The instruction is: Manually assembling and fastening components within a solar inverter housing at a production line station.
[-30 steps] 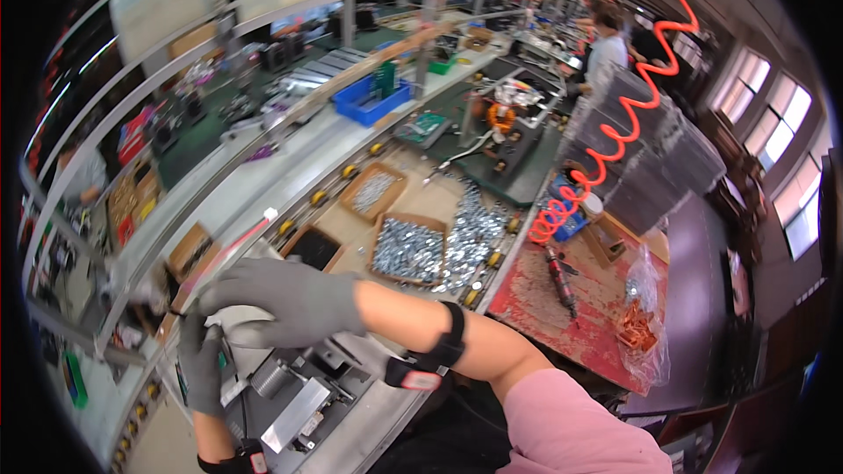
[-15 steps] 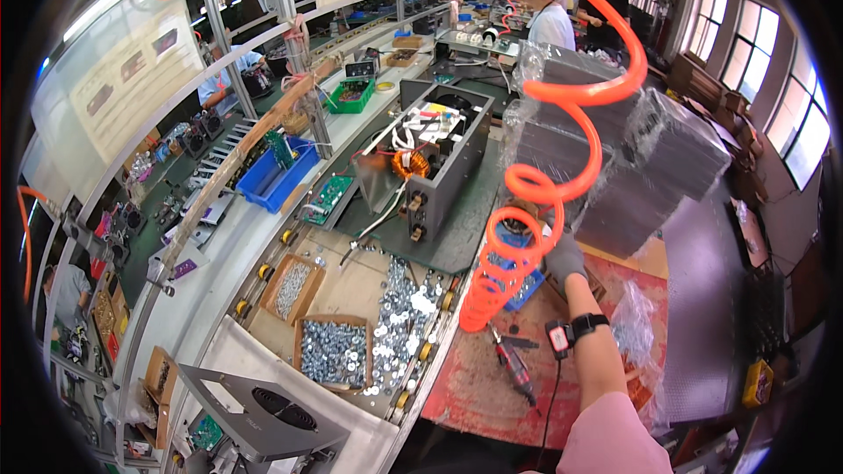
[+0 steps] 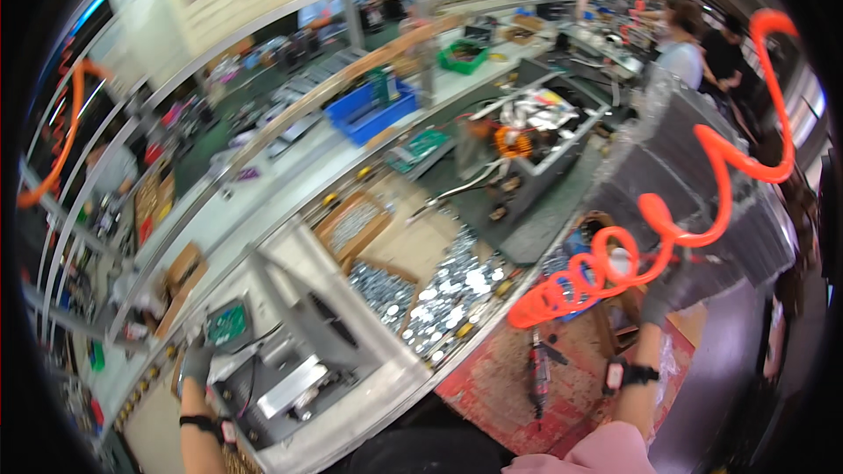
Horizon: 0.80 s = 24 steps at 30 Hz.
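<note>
One big stack of grey blocks looms at 3 o'clock, its clear wrap creased and glinting, and here's the red worktop at 5, paint scuffed to brown! At 2 o'clock lies a long dark case, open-topped; round at 7, another open metal case, its flat grey panel tilted over the base, perhaps leaving the inside easy to get at. Springy loops now: the orange hose sweeps in from 2 o'clock, probably coiled so it can stretch without trailing. A smooth blue bin holds its corner at 11. And the hands, spread wide apart! The left hand, grey-gloved, is at 8 o'clock by the case's outer edge, perhaps steadying it; whether the fingers grip, I can't tell. Across at 4, the right hand is stretched out by the hose, a dark-and-red streak beside it; too blurred to say if anything's held. Slim power tool at 5, lying on the worktop; green circuit board at 8, flat and squarish; and smallest, shiny loose metal fasteners, heaped near centre, presumably for quick picking
</note>
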Available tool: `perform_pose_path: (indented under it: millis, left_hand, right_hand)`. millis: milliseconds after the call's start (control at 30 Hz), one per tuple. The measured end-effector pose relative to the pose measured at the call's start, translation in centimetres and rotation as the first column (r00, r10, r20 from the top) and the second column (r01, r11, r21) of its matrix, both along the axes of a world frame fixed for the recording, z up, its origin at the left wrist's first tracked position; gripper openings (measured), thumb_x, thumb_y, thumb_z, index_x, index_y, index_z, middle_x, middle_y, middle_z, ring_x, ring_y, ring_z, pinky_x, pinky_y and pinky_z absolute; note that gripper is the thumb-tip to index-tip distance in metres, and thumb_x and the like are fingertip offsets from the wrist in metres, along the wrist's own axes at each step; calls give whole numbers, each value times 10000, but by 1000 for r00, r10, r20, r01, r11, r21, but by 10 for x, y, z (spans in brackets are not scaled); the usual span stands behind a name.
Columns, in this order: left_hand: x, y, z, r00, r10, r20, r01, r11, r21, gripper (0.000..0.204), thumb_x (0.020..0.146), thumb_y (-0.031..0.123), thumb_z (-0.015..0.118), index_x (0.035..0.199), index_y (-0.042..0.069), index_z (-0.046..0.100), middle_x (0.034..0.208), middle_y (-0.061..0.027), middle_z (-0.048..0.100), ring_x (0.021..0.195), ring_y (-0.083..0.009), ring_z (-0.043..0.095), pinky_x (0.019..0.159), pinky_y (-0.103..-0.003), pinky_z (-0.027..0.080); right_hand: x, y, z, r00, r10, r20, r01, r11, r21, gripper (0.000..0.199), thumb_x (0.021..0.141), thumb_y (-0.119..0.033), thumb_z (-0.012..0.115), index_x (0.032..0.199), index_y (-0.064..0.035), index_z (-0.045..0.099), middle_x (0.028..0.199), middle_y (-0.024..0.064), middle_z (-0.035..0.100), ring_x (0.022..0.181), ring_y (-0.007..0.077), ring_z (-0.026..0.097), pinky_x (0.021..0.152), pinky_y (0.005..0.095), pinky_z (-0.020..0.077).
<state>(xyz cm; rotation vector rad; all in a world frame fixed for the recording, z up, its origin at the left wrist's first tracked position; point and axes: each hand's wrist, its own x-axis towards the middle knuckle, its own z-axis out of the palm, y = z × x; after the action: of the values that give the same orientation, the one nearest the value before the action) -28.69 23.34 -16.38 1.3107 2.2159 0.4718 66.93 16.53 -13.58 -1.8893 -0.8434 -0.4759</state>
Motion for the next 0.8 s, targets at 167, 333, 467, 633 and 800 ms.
perform_pose_path:
  millis: [167,333,467,633,800]
  left_hand:
    - [36,-25,54,995,-49,-83,53,998,45,610,790,266,612,1319,-6,480,1251,-235,563,1168,-324,547,988,-363,412]
    - [-2,-65,55,989,-128,-75,135,986,95,539,832,376,597,1296,110,534,1271,-148,567,1156,-306,552,986,-371,420]
    - [-22,-116,47,974,-175,-143,190,977,100,466,820,364,608,1231,144,580,1270,-118,546,1143,-313,541,964,-388,433]
    - [-50,-152,-8,915,-80,-395,126,988,90,576,789,353,633,1311,156,491,1300,-169,472,1230,-333,435,1006,-450,370]
    - [-65,-166,-58,992,13,-124,-21,998,-57,787,792,398,637,1443,132,285,1388,-170,382,1293,-326,372,1039,-462,335]
  right_hand:
    - [-114,-112,8,959,277,57,-278,961,4,441,885,-120,538,1305,-12,456,1304,100,485,1186,209,446,983,349,384]
    - [-294,-167,5,964,204,171,-192,978,-85,304,963,-229,471,1153,-2,536,1102,121,561,1029,248,524,928,374,418]
    - [-457,-177,54,768,600,-225,-614,789,12,348,973,-358,434,1025,-29,533,945,80,506,871,195,497,840,338,414]
    - [-616,-131,83,339,856,-391,-885,431,176,370,934,-373,477,1079,-33,496,813,49,521,738,138,496,698,303,423]
    - [-725,-67,53,-70,826,-560,-996,-26,87,182,838,-35,572,1015,-13,538,809,100,619,728,152,607,669,289,488]
